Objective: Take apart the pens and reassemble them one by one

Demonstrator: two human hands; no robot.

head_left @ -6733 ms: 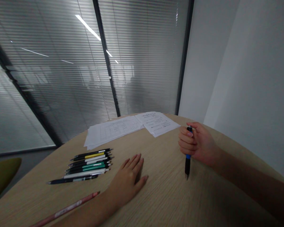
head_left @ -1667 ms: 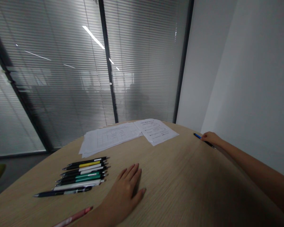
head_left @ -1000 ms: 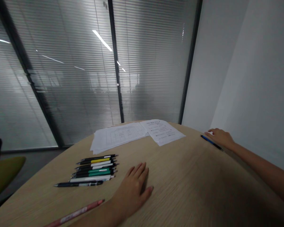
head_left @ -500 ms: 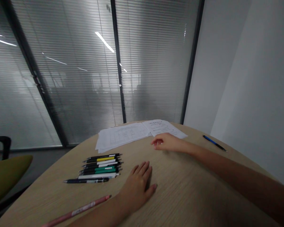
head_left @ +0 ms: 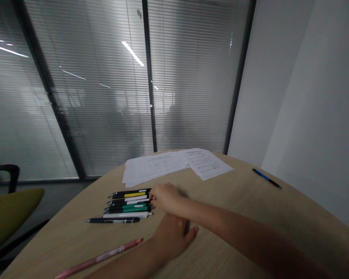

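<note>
My right hand [head_left: 165,198] reaches across to a row of several pens [head_left: 128,201] lying side by side on the wooden table [head_left: 250,209]. Its fingers are curled, with the tips at the pens' right ends; which pen they pinch I cannot make out. My left hand [head_left: 177,234] lies flat and open on the table just below, partly under my right forearm. A dark blue pen [head_left: 113,220] is the nearest of the row. A blue pen [head_left: 267,179] lies alone at the far right of the table.
A pink pencil [head_left: 101,257] lies near the table's front left edge. Printed sheets [head_left: 157,166] and another sheet [head_left: 209,164] sit at the far side. An olive chair [head_left: 8,209] stands to the left. Glass walls with blinds are behind.
My right hand let go of the blue pen at the far right, then swept left across the table to the row of pens. My left hand has stayed flat.
</note>
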